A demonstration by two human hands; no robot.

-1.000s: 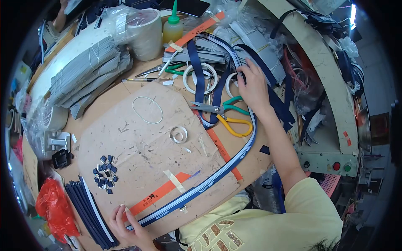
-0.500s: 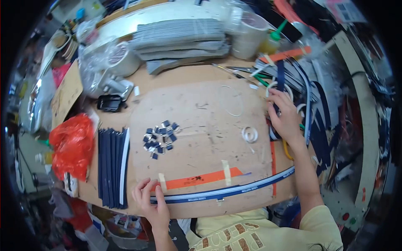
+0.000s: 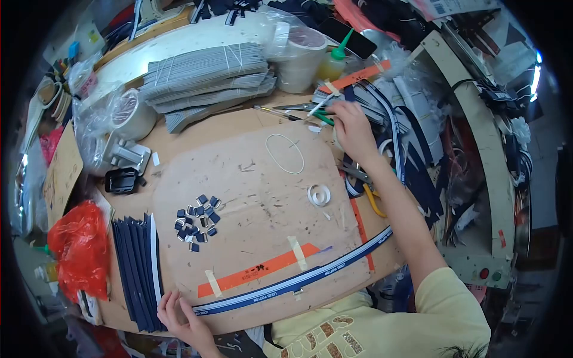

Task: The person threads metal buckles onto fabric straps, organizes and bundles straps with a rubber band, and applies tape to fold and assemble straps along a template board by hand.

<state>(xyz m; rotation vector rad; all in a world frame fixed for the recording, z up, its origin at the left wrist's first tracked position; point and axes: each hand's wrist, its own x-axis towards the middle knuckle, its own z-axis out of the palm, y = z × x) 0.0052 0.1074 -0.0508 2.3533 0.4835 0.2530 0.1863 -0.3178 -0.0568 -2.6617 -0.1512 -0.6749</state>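
Observation:
My left hand (image 3: 181, 317) is at the left end of a long blue strap (image 3: 268, 296) with white stripes and lettering. Its fingers are loosely spread, with the thumb by the strap. The strap curves along the front table edge, with a small metal buckle (image 3: 298, 292) beside it. My right hand (image 3: 353, 130) reaches over the right side, fingers extended and apart from the thumb. Its fingertips are near a white stick (image 3: 320, 105) and a green handle (image 3: 323, 117); any contact is unclear. An orange strip (image 3: 253, 271) is taped down behind the strap.
Small blue pieces with metal rings (image 3: 197, 221) lie left of centre. Dark blue strips (image 3: 136, 268) and a red bag (image 3: 80, 250) are at left. Grey bundles (image 3: 206, 74) stand behind. A white roll (image 3: 319, 194), a cord loop (image 3: 285, 154) and yellow-handled scissors (image 3: 375, 201) lie right.
The view has turned and shifted. My right hand has moved back and left, from the blue straps toward the green handle. My left hand remains by the strap's left end.

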